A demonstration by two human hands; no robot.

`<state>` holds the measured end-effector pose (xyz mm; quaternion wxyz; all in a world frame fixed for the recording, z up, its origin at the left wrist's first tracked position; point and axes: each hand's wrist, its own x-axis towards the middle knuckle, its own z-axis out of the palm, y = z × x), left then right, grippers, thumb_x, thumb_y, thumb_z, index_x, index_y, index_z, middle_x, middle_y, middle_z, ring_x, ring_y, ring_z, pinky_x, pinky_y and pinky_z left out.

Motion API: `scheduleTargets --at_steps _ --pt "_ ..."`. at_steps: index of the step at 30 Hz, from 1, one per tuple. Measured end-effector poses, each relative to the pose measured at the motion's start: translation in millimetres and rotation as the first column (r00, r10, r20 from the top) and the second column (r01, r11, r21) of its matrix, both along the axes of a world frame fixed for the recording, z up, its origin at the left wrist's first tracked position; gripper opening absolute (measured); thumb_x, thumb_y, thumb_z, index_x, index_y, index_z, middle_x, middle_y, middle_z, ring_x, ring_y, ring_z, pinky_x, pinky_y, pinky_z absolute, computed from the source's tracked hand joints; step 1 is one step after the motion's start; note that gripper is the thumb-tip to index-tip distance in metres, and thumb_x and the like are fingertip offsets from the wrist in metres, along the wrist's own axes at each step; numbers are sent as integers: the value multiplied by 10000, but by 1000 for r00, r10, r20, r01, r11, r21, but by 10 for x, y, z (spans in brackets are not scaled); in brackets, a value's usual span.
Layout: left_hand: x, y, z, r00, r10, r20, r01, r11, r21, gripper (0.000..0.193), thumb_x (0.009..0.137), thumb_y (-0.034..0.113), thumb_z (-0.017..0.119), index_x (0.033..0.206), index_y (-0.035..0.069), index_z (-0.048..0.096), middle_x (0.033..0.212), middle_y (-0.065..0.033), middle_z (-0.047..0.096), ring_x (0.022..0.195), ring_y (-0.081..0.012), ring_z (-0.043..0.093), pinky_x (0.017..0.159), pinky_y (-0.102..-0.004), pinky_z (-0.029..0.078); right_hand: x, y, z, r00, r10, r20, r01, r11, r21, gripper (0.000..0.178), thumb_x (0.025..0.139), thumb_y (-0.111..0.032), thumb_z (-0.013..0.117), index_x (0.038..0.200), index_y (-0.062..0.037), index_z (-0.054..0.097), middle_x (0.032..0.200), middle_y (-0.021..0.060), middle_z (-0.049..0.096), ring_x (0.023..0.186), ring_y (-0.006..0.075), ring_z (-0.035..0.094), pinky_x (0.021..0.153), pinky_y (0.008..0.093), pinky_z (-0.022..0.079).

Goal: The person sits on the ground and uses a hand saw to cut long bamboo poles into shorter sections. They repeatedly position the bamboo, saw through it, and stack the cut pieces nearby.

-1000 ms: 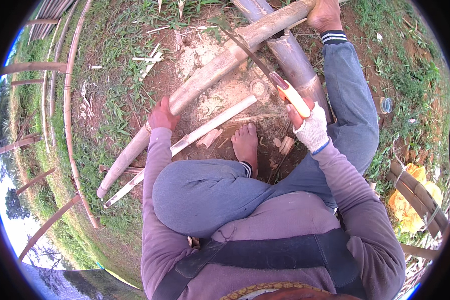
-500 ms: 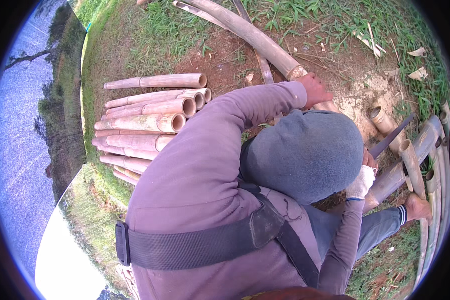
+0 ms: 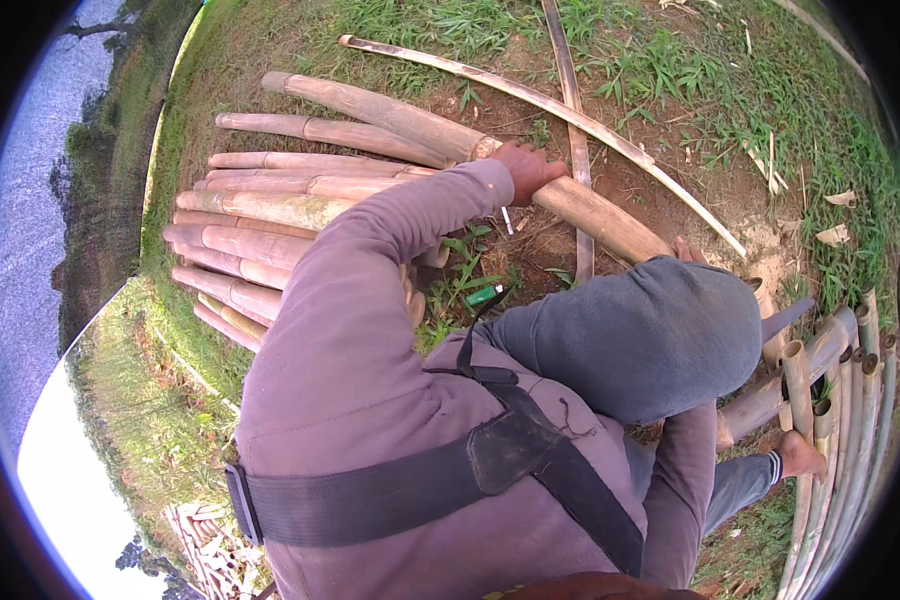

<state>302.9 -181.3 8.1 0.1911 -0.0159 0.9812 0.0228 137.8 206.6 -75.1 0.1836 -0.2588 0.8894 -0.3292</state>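
The left hand (image 3: 526, 168), fingers closed over the thick tan bamboo pole (image 3: 570, 200) lying on bare earth beside the stacked poles, seems mid-repositioning; the right hand is hidden, so its grip can't be told.

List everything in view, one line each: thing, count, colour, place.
bamboo pole: one, tan, on the bare earth at upper centre, under the left hand
stacked bamboo poles: about ten, tan to reddish, piled at left
split bamboo strips: two, pale, crossing the ground at top
cut bamboo tubes: several, tan-green, hollow ends showing, at right
small green object: one, among weeds at centre; kind unclear
grass: green, around the bare earth
chest strap: one, black, across the purple top
knee: grey trouser leg, bent, at centre right
bare foot: one, at lower right
left hand: gripping the bamboo pole
right hand: hidden behind the knee
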Motion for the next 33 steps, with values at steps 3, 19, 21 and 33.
scheduleTargets --at_steps 3,19,21,33 --pt "369 -616 87 984 178 -25 -179 984 -23 616 811 333 843 1343 199 563 1240 -125 710 1204 -376 692 1041 -539 513 82 169 53 992 71 -100 -48 975 218 469 1049 -271 558 1453 -37 607 1456 148 652 1342 344 590 1155 456 437" --pt "1457 -2172 -83 767 602 224 -502 779 -375 611 854 153 762 1410 238 523 1395 -97 689 1262 -282 691 1159 -613 328 771 2876 60 813 482 -327 -35 601 799 414 973 -287 639 1290 -31 716 1311 161 733 1213 352 675 1056 488 506" --pt "1610 -2297 -199 688 678 259 -534 714 -453 545 972 159 660 1476 305 511 1462 -81 655 1353 -276 638 1192 -628 324 727 2626 175 863 411 -292 -40 633 773 406 968 -292 647 1268 -29 721 1290 170 735 1196 358 682 1043 489 513" --pt "1866 -3295 -1066 709 701 78 -622 674 -397 502 1052 149 525 1468 417 609 1416 -106 698 1288 -302 688 1085 -462 540 927 908 524 971 -15 -237 153 803 576 367 936 -321 695 1140 -21 751 1164 222 750 1091 394 719 964 497 557"
